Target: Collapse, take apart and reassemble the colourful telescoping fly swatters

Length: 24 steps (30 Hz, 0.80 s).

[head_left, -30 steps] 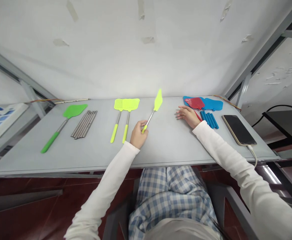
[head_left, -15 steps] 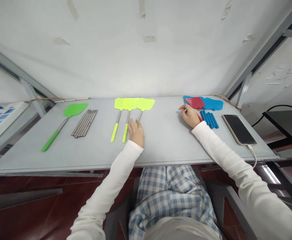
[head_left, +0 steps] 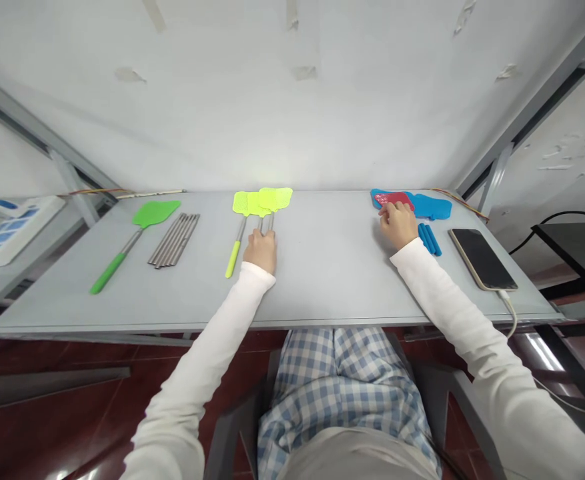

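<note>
Left of centre, my left hand (head_left: 261, 251) is closed around the shafts or handles of two neon-yellow fly swatters; their grips are hidden under it. Their heads (head_left: 276, 199) overlap at the back of the table. A third yellow fly swatter (head_left: 233, 257) lies just left of the hand. On the right, my right hand (head_left: 399, 225) has its fingers curled at the lower edge of a red fly swatter head (head_left: 392, 198), which rests on blue swatter heads (head_left: 432, 207). The red handle is hidden. Blue handle grips (head_left: 429, 239) lie beside this hand, some covered by it.
A green fly swatter (head_left: 132, 243) and several metal tubes (head_left: 173, 241) lie on the left of the grey table (head_left: 322, 287). At the right is a phone (head_left: 483, 259) with a white cable (head_left: 511, 313). A white power strip (head_left: 15, 230) sits at far left.
My left hand has closed and moved left, bringing the rightmost yellow swatter over the others. My right hand has shifted right and up, now covering the red handle and some blue grips.
</note>
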Available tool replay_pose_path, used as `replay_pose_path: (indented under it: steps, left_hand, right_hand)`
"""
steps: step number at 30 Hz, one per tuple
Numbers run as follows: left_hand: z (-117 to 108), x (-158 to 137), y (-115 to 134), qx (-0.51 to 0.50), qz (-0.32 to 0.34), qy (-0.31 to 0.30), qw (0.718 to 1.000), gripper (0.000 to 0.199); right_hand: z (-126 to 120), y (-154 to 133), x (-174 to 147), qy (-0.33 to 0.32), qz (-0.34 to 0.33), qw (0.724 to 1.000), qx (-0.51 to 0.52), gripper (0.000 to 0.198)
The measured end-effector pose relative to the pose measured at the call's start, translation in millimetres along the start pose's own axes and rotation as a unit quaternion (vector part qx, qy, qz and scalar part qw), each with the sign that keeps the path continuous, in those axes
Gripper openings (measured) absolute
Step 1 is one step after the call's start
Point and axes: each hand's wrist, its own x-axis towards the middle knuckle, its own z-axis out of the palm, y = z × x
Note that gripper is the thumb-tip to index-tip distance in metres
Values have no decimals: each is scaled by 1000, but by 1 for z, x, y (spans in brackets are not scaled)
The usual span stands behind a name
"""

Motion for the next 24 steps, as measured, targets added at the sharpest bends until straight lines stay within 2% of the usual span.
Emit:
replay_pose_path:
  steps: [4,6,9,11,14,16,20,24]
  left_hand:
    - [-14,-2,-22,-61,6,66,996,34]
    - [-23,2,-46,-65,-29,112,991,35]
    - [-32,15,-96,-25,-115,167,979,34]
    - [-32,24,-128,2,-186,145,972,31]
    - [-26,30,-157,35,-181,103,977,28]
    - [-23,30,-160,52,-165,97,980,29]
    - [-24,28,-148,60,-161,121,978,33]
    - [-29,34,-138,25,-186,104,977,29]
  right_hand:
    - [2,9,0,-14,60,998,-27,26]
    - [3,9,-2,-18,68,997,-32,28]
    - [3,5,-5,-27,60,997,-42,29]
    - [1,-1,-7,-46,39,997,-40,29]
    - [-3,-10,-9,-63,-1,998,-3,30]
    - [-3,-12,-10,-54,-18,998,13,30]
    - [3,-6,-10,-31,-22,999,-22,30]
    - [8,2,-10,-56,-5,997,-44,31]
